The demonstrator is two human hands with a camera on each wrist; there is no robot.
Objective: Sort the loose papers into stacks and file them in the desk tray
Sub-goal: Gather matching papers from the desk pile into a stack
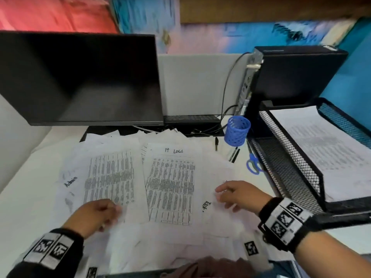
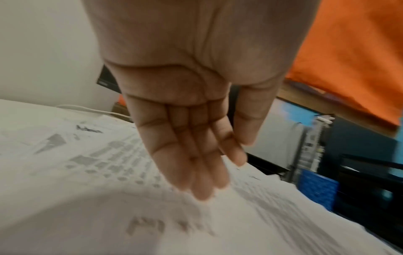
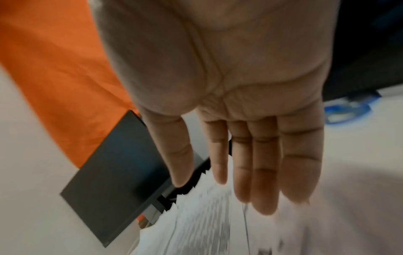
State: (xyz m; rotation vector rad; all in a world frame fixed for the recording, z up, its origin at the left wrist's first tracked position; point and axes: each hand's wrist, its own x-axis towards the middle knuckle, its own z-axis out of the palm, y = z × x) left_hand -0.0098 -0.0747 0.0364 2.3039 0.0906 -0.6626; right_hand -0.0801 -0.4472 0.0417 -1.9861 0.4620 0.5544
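Observation:
Loose printed papers (image 1: 170, 183) cover the white desk, overlapping each other; one is hand-lettered "IT Logs" (image 1: 173, 151), another "Admin" (image 1: 70, 181). My left hand (image 1: 94, 215) hovers low over the near left sheets, fingers straight and together (image 2: 196, 172), holding nothing. My right hand (image 1: 239, 195) is spread just above the right-hand sheets, palm down, fingers straight (image 3: 261, 181), nothing in it. A black mesh desk tray (image 1: 297, 169) stands at the right; its upper tier holds a printed stack (image 1: 333, 149).
A dark monitor (image 1: 80, 77) stands behind the papers on the left. A blue mesh pen cup (image 1: 237, 131), pens (image 1: 233, 154) and blue-handled scissors (image 1: 253, 163) lie between the papers and the tray. A black computer case (image 1: 291, 77) rises behind the tray.

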